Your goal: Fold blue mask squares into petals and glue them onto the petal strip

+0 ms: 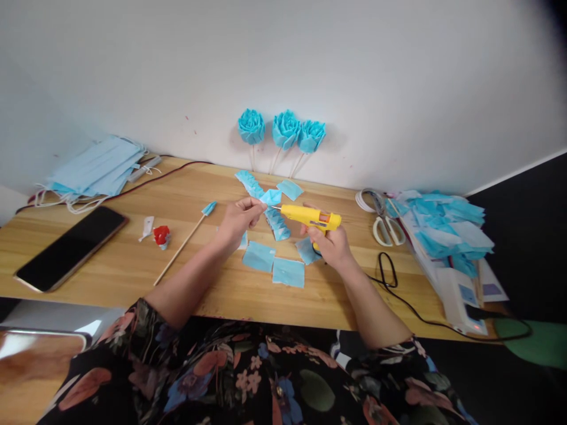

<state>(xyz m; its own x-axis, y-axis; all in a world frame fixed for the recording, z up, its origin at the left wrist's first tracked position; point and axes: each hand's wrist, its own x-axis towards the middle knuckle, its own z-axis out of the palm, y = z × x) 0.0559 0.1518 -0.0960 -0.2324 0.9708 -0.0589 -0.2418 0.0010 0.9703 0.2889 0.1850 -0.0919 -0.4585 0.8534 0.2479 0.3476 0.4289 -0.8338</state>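
Observation:
Fingers of my left hand [241,219] pinch a folded blue fabric petal [271,197] above the table. In my right hand [333,243] is a yellow hot glue gun [305,215], its metal nozzle pointing left at the petal's lower edge. Whether the nozzle touches the petal I cannot tell. Beneath them lies a row of folded blue petals [278,224]. Nearer to me are flat blue fabric squares [288,272], and another blue square [289,189] lies behind. Left of my left arm rests a wooden stick with a blue bud [209,208] on its end.
Three blue fabric roses [286,130] on sticks lean against the wall. At left are face masks [100,165], a phone [73,248] and a crumpled red piece [162,236]. Scissors [387,229], a fabric pile [447,224], a power strip [461,301] and a black cord [410,307] are at right.

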